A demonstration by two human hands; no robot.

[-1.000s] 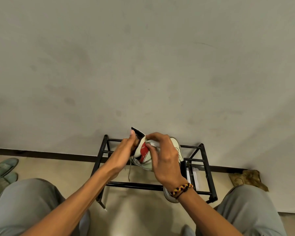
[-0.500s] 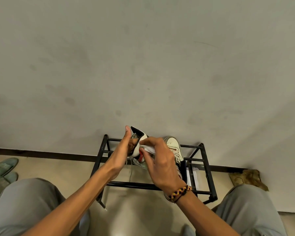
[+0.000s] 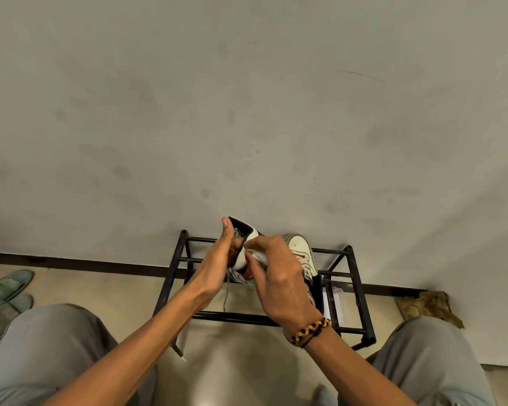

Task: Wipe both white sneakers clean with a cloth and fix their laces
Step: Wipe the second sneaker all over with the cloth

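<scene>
- Held up above the black metal shoe rack (image 3: 170, 284), in front of the wall: one white sneaker (image 3: 242, 260) with a red patch on its side and a dark collar lining.
- Gripping this sneaker at the heel end: the left hand (image 3: 217, 269), thumb straight up along the collar, the other fingers mostly hidden behind the shoe, seemingly inside the opening.
- Pinching a small white cloth (image 3: 257, 254) against the side of the held sneaker: the right hand (image 3: 279, 285), fingers curled around the cloth; a braided bracelet (image 3: 311, 332) on that wrist.
- Resting on the top bars of the rack, just behind and to the right of the right hand: the second white sneaker (image 3: 301, 253), toe cap pointing toward the wall, laces partly visible, rest hidden by the hand.
- Hanging loose from the held sneaker, down between the two forearms: one grey lace (image 3: 225, 294).
- Key relation for the coming wipe: long axis of the held sneaker standing steeply, heel up and toe down and away, with the wiped side turned toward the right hand; so probably cloth strokes along this axis, left hand only steadying.
- Nearer to the second sneaker: the right hand, almost touching it; exact contact not possible to tell.
- Judged stage: wiping of the first sneaker in progress, laces not yet fixed.
</scene>
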